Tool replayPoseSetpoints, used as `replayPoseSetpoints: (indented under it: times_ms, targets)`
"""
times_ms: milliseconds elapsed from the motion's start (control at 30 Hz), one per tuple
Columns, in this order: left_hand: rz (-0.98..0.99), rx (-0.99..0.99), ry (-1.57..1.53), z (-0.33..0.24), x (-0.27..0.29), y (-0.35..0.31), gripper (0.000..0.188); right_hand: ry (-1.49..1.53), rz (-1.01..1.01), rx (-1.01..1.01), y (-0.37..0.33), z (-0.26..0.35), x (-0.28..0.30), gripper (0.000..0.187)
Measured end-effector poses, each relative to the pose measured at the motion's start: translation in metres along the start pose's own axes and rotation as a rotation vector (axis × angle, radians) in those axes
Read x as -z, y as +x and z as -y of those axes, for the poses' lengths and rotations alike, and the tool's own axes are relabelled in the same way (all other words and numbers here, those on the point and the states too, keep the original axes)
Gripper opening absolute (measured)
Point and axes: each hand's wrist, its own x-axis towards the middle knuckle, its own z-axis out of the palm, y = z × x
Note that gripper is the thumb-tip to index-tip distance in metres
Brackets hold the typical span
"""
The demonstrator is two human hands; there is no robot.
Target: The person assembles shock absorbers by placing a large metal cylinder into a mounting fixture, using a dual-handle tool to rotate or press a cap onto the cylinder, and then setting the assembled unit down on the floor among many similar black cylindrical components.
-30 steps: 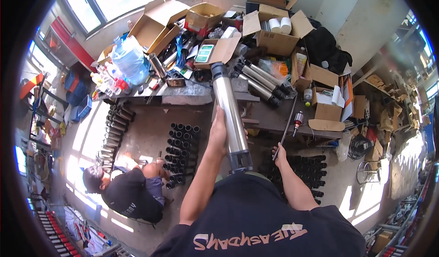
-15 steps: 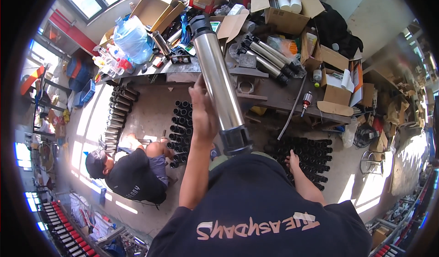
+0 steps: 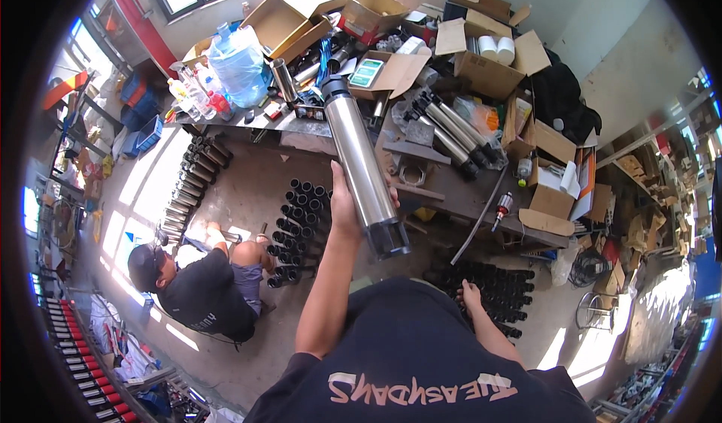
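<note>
Tilted in front of me is a steel tube [image 3: 361,160] with black fittings on both ends. My left hand [image 3: 346,205] is closed round its lower half, the thumb on the left side and fingertips showing past the right edge. The tube's lower black end has open slots and points toward my body. Down at my right side, my right hand [image 3: 471,295] hangs with its fingers curled and nothing visible in it. It appears above rows of black tube ends [image 3: 500,291] standing on the floor; whether it touches them I cannot tell.
Ahead, a cluttered workbench [image 3: 481,197] carries more steel tubes [image 3: 451,133], cardboard boxes [image 3: 489,69], bottles and a large water jug [image 3: 237,69]. A co-worker [image 3: 203,295] crouches at left between standing tubes [image 3: 301,220] and another row [image 3: 188,190].
My view has tilted up, showing more of the window and bench. The tube sits slightly lower against the bench, and my left hand's fingertips now show on its far side. My right hand stays low.
</note>
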Motion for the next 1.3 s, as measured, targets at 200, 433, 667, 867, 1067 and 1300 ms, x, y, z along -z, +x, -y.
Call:
replayPoseSetpoints:
  times_ms: [200,433,667,867,1067,1300]
  targets:
    - [-0.328,-0.184,0.562,-0.023,-0.023,-0.008,0.060,-0.177,0.002,0.065,-0.008,0.014,-0.015,0.048]
    - [-0.190,-0.081,0.380,-0.025,-0.024,-0.008,0.064,-0.203,0.145,0.202,0.003,0.004,-0.018,0.043]
    - [0.179,-0.120,-0.122,-0.013,-0.013,-0.010,0.066,-0.341,0.147,0.220,-0.018,0.016,-0.025,0.046]
    - [-0.009,-0.186,0.206,-0.024,-0.027,-0.017,0.064,-0.425,0.197,0.325,0.011,-0.020,-0.009,0.040]
    - [-0.318,-0.558,0.886,-0.032,-0.036,-0.030,0.048,-0.457,0.170,0.168,-0.027,0.031,-0.017,0.043]
    - [-0.260,-0.416,0.691,-0.043,-0.025,-0.037,0.046,-0.384,0.244,0.315,0.018,0.029,-0.034,0.035]
